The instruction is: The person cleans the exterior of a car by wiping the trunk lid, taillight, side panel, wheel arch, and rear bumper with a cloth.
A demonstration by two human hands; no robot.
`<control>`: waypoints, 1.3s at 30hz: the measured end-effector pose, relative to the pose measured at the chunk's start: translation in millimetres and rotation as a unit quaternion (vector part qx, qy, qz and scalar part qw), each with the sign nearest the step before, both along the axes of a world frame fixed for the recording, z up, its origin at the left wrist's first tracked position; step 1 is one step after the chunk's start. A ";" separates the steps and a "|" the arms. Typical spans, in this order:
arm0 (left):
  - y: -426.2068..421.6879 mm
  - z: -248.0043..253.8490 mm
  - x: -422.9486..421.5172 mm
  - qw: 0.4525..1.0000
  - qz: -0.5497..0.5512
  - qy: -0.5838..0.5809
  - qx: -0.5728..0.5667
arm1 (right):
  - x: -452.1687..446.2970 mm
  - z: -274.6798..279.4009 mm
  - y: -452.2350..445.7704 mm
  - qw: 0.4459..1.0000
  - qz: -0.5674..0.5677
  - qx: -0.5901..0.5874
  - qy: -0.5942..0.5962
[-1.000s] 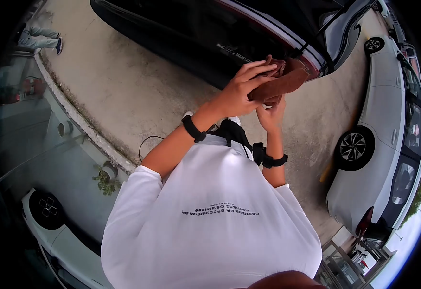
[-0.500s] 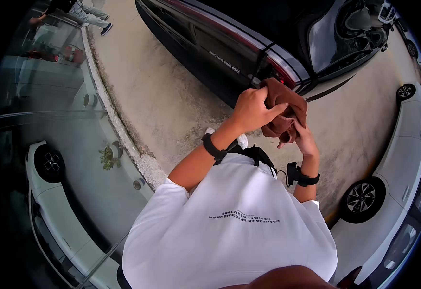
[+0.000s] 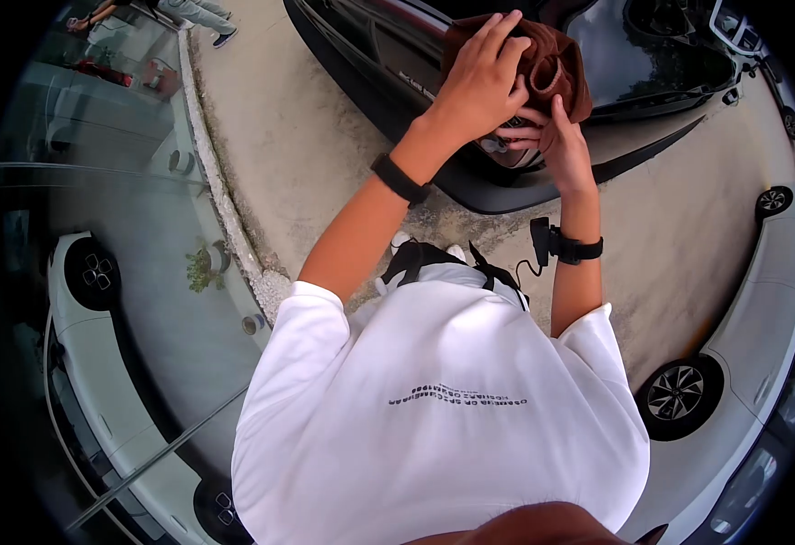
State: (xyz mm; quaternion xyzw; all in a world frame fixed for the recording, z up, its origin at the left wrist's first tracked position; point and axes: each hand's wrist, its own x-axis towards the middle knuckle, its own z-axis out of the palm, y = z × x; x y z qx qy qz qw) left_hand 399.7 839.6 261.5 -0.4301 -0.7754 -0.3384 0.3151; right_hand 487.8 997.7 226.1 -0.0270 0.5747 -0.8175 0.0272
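Observation:
A bunched brown cloth (image 3: 561,77) is held up between my two hands, over the corner of a dark car (image 3: 397,50). My left hand (image 3: 481,86) grips the cloth from its left side, its fingers long and partly spread across the folds. Beneath it, my right hand (image 3: 561,150) holds the lower edge, with the thumb pressed up against the cloth and the fingers pointing left. A rolled fold forms a loop in the cloth's middle. Both wrists carry black bands. The cloth covers part of the car's lamp area, and whether it touches the car I cannot tell.
Concrete ground (image 3: 270,136) surrounds my feet. To the left, a rough kerb (image 3: 211,163) borders a glass wall (image 3: 134,200) with reflections and potted plants (image 3: 202,270). A white car (image 3: 734,336) stands on the right. At the top left are a person's legs (image 3: 199,14).
Both hands have moved up and forward with the cloth, closer over the car. My left fingers have stretched out more, and the car corner appears nearer.

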 end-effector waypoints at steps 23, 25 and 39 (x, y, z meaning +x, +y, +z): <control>0.8 -76.0 62.1 0.976 0.005 -0.186 0.117 | 68.0 -21.3 32.4 0.975 0.076 0.210 0.022; 13.6 -50.3 51.5 0.985 0.030 -0.125 0.113 | 57.4 2.3 22.4 0.988 -0.073 0.117 0.073; 6.5 -181.4 71.2 0.908 0.024 -0.379 0.179 | 40.4 -81.5 -16.6 0.990 -0.097 0.104 0.013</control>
